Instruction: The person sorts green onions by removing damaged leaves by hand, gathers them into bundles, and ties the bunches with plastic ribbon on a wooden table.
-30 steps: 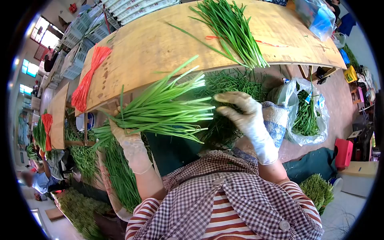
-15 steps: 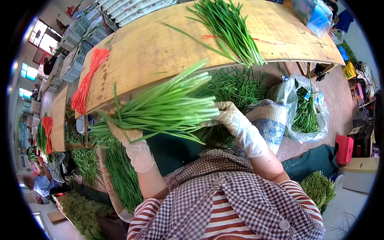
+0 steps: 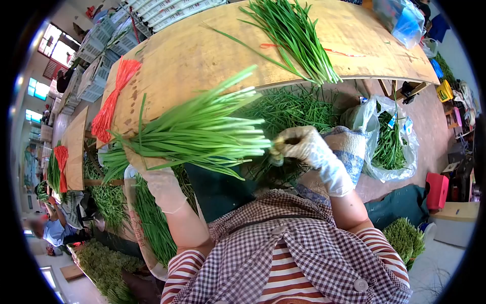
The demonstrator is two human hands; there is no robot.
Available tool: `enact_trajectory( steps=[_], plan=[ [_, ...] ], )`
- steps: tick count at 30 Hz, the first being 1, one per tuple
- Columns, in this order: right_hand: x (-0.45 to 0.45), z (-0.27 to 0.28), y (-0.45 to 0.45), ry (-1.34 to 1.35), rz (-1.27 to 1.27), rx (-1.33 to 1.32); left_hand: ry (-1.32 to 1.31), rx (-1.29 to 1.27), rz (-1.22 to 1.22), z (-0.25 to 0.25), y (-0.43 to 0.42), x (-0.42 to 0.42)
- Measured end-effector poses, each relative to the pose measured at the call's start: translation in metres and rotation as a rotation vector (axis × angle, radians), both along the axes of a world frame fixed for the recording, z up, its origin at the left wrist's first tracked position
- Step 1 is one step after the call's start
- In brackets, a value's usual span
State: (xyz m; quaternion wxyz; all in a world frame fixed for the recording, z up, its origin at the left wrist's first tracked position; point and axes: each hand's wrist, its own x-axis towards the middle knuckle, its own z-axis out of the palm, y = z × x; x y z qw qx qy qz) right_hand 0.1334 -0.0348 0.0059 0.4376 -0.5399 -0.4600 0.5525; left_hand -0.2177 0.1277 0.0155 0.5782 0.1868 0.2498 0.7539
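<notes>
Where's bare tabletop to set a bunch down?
Widest: table, between red ties and laid greens. Smaller: between those greens and the blue-tinted bag, beyond a loose red strand. Crowded: at and below the near edge, with the held bunch, loose greens, woven sack and open bag.

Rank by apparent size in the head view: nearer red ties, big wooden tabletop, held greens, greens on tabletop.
1. Big wooden tabletop
2. Held greens
3. Greens on tabletop
4. Nearer red ties

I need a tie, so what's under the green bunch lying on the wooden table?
A red tie pokes out on both sides of the bunch; the tie's middle and the tabletop beneath are covered.
</notes>
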Motion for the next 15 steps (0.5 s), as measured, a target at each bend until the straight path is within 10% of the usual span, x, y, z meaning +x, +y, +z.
enact_trajectory(
  steps=[3, 5, 9, 11, 15],
  plan=[
    [0.046, -0.053, -0.005, 0.025, -0.253, -0.015, 0.098, -0.06, -0.028, 0.01, -0.001, -0.018],
    [0.054, -0.061, -0.009, -0.783, -0.35, -0.119, 0.097, -0.058, -0.04, 0.01, -0.004, -0.023],
    [-0.003, -0.021, 0.003, -0.009, -0.349, 0.271, 0.094, -0.188, 0.088, 0.002, 0.008, -0.01],
    [-0.017, 0.002, 0.009, -0.246, -0.288, 0.247, 0.018, -0.23, -0.018, 0.005, 0.006, -0.002],
    [-0.023, -0.022, 0.023, 0.095, -0.191, 0.06, 0.037, -0.276, 0.086, 0.017, -0.003, 0.016]
  ],
)
